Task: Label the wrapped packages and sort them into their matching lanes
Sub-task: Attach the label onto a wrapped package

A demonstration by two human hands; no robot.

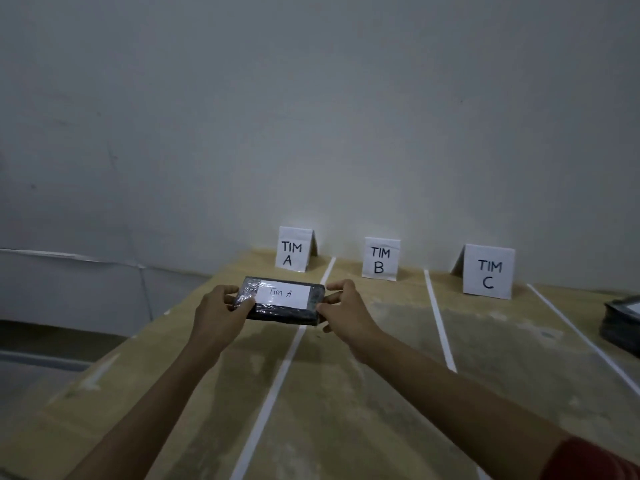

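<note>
A black plastic-wrapped package (277, 315) with a white label reading "Tim A" is held over the leftmost lane, in front of the folded paper sign "TIM A" (292, 249). My left hand (218, 311) grips its left end and my right hand (346, 313) grips its right end. Whether the package touches the table is unclear. White tape lines (277, 379) divide the tabletop into lanes. The signs "TIM B" (380, 258) and "TIM C" (488, 271) stand at the back of the other lanes.
A stack of dark wrapped packages (623, 322) sits at the right edge, beyond the third tape line. The cardboard-covered table (363, 393) ends on the left with a drop. A plain wall rises right behind the signs.
</note>
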